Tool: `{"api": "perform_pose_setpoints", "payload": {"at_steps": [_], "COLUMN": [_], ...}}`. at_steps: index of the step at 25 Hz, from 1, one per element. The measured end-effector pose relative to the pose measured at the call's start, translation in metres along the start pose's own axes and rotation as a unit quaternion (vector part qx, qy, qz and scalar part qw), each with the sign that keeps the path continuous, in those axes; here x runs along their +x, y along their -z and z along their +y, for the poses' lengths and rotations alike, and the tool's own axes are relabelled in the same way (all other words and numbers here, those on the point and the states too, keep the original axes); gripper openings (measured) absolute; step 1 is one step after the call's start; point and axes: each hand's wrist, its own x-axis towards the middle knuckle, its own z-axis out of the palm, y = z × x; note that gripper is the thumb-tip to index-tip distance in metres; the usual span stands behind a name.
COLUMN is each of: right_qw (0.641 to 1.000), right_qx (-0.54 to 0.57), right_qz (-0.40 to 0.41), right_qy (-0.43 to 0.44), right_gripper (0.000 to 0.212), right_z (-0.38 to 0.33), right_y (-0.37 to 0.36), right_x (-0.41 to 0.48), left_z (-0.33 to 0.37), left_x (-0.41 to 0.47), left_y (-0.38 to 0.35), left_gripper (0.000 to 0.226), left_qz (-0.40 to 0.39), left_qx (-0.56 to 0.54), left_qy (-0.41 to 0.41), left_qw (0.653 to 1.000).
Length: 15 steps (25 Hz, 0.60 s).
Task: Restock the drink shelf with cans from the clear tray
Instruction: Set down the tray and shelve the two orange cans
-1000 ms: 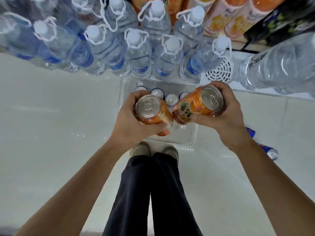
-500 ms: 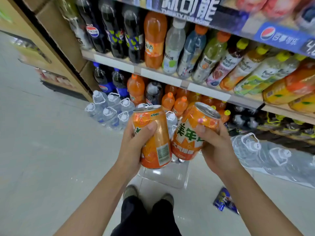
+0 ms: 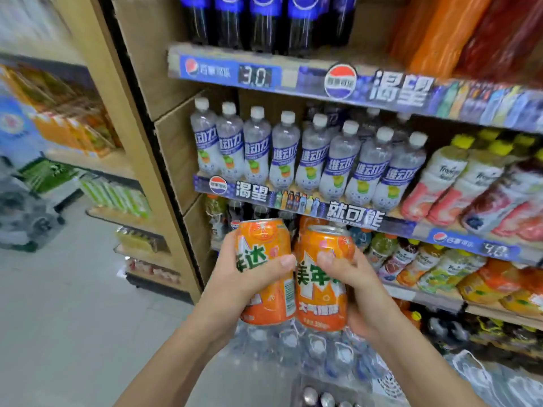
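Two orange soda cans stand upright side by side at chest height in front of the drink shelves. My left hand (image 3: 235,286) grips the left orange can (image 3: 269,251); my right hand (image 3: 361,292) grips the right orange can (image 3: 321,292). The cans touch each other. Behind them runs the drink shelf (image 3: 346,212) with a blue price strip. The clear tray (image 3: 302,389) lies on the floor at the bottom edge, with several can tops (image 3: 320,399) showing in it.
White-capped clear bottles (image 3: 311,154) fill the shelf above the cans, dark cola bottles (image 3: 264,22) the top one, juice bottles (image 3: 458,177) the right side. Large water bottles (image 3: 317,348) crowd the floor beneath my hands. A wooden end panel (image 3: 164,183) borders the aisle floor (image 3: 73,318) on the left.
The view has swung up from the tray on the floor to the shelves. Both hands have risen with the cans, which now stand upright instead of tilted.
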Motion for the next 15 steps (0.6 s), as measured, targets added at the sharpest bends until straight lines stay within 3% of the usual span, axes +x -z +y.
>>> {"api": "perform_pose_setpoints", "payload": {"at_steps": [3,7,12,15], "right_qw": [0.998,0.989,0.965,0.948], "right_qx": [-0.025,-0.068,-0.12,-0.136], "right_qz": [-0.008,-0.015,0.004,0.009], "right_qy": [0.054,0.134,0.232,0.286], "right_gripper": [0.096,0.077,0.068,0.066], "right_z": [-0.031,-0.082,-0.157,-0.205], "right_y": [-0.043,-0.077,-0.086,-0.083], "right_x": [0.02,0.04,0.056,0.068], "left_z": [0.058,0.12,0.179,0.215], "left_x": [0.02,0.045,0.079,0.103], "left_y": [0.024,0.027,0.0,-0.026], "left_gripper": [0.079,0.064,0.065,0.053], "left_qz": [-0.059,-0.1,-0.11,-0.122], "left_qx": [0.042,0.09,0.115,0.108], "left_qy": [-0.039,-0.133,-0.249,-0.306], "left_qw": [0.997,0.982,0.955,0.938]}}
